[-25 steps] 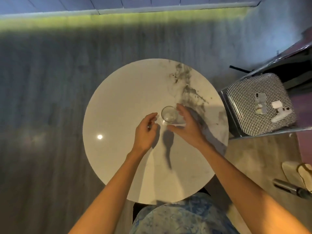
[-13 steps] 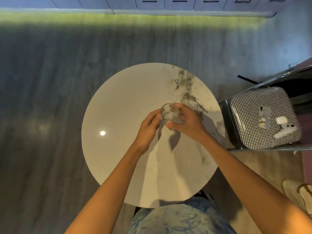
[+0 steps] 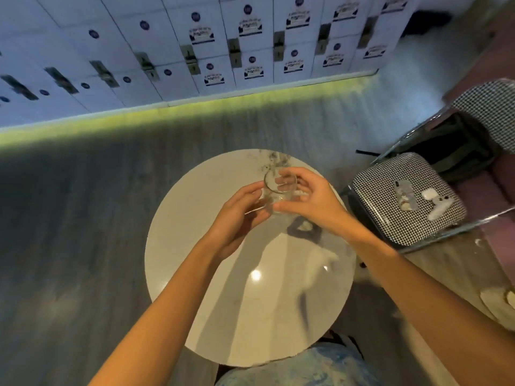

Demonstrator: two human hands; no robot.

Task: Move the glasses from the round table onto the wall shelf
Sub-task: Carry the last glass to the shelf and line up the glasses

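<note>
A clear drinking glass (image 3: 278,192) is held above the round white marble table (image 3: 211,288), lifted off its surface. My right hand (image 3: 312,201) wraps around the glass from the right, fingers showing through it. My left hand (image 3: 239,215) cups the glass from the left and below. Both hands sit over the far part of the table. No other glass shows on the tabletop, and no wall shelf is in view.
A wall of white lockers (image 3: 223,51) runs along the far side above a lit floor strip. A checked chair seat (image 3: 401,199) at the right carries a phone (image 3: 405,195) and a white game controller (image 3: 440,207). Grey floor surrounds the table.
Both hands closed on the glass and raised it off the table. The camera tilted up, bringing the lockers into view.
</note>
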